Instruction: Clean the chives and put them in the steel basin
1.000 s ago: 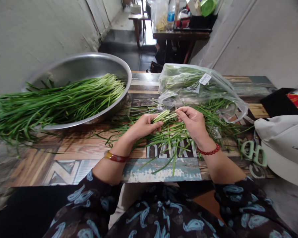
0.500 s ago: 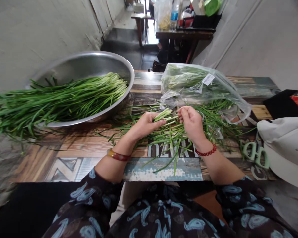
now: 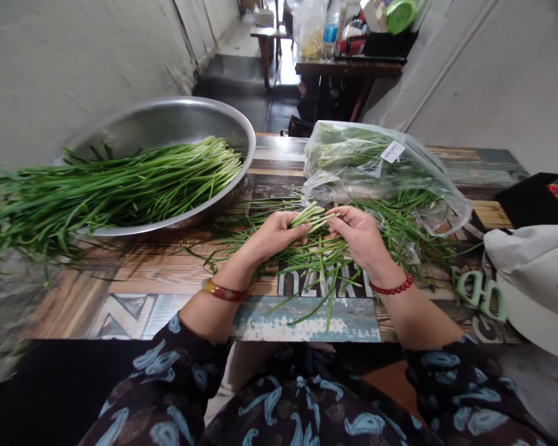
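Note:
My left hand (image 3: 279, 234) is closed round a small bunch of garlic chives (image 3: 309, 215), its pale stem ends pointing right. At those ends, my right hand (image 3: 354, 234) pinches with thumb and forefinger on a chive stem. Loose chives and trimmings (image 3: 323, 260) lie scattered on the table beneath both hands. To the left, a large steel basin (image 3: 167, 114) holds a thick heap of chives (image 3: 134, 186), their leaves hanging over its rim. Behind my right hand lies a clear plastic bag (image 3: 376, 152) with more chives inside and some spilling from its front.
The wood-patterned table (image 3: 139, 272) has its near edge just before my body. Scissors with pale green handles (image 3: 481, 294) lie at the right beside a white cap (image 3: 534, 279). Further back, another table (image 3: 348, 67) carries a water bottle (image 3: 330, 34) and other goods.
My right hand has come slightly closer to the stem ends, its fingers now pinching at them. The left hand keeps its hold on the bunch. The whole view has shifted a little.

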`<state>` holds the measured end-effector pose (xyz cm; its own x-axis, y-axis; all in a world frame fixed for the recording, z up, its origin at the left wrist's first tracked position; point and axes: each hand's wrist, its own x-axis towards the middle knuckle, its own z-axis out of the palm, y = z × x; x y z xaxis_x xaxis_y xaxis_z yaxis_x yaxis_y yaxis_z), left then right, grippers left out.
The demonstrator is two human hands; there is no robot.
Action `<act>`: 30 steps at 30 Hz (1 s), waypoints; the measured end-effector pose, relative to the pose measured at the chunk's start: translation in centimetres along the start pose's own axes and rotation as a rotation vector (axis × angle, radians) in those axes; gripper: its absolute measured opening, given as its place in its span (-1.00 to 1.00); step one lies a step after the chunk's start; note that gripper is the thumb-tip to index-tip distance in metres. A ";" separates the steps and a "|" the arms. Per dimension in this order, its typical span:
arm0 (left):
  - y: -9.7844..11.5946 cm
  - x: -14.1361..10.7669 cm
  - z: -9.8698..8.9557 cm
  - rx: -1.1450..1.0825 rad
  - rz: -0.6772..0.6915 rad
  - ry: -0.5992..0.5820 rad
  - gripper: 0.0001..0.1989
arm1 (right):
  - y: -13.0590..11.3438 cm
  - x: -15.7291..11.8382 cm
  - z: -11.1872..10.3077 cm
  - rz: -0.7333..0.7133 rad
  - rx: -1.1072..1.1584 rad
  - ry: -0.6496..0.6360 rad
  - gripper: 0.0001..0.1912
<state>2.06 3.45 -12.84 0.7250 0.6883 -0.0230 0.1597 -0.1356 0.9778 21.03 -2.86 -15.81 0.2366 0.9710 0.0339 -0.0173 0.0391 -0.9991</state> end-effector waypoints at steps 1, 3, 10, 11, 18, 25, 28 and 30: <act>0.0 0.0 0.0 0.000 -0.005 -0.022 -0.62 | -0.1 0.0 -0.1 -0.008 -0.003 0.002 -0.66; 0.0 0.0 -0.1 0.007 -0.015 -0.052 -0.60 | -0.3 -0.1 -0.2 -0.032 -0.033 -0.007 -0.68; 0.2 -0.1 0.1 -0.018 -0.041 -0.063 -0.58 | -1.0 -0.6 -0.1 -0.097 -0.135 -0.025 -0.73; 0.2 -0.2 0.1 -0.038 -0.049 -0.064 -0.58 | -0.9 -0.6 0.0 -0.099 -0.132 -0.019 -0.74; 0.2 -0.3 0.3 -0.186 -0.110 -0.072 -0.61 | -0.3 -0.5 0.2 -0.126 -0.129 -0.035 -0.77; -0.2 0.1 0.7 0.084 0.025 0.077 -0.69 | -0.7 -0.7 -0.1 -0.465 -0.540 0.019 -0.92; -0.2 0.2 0.7 0.167 0.069 0.056 -0.76 | -0.4 -0.7 0.0 -0.398 -0.448 0.017 -0.92; -0.3 0.3 0.7 0.205 0.085 0.017 -0.77 | -0.1 -0.6 0.1 -0.253 -0.287 0.012 -0.88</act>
<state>2.67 3.17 -13.29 0.7308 0.6797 0.0631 0.2326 -0.3348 0.9132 20.81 -3.39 -15.74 0.2102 0.9360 0.2822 0.3158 0.2082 -0.9257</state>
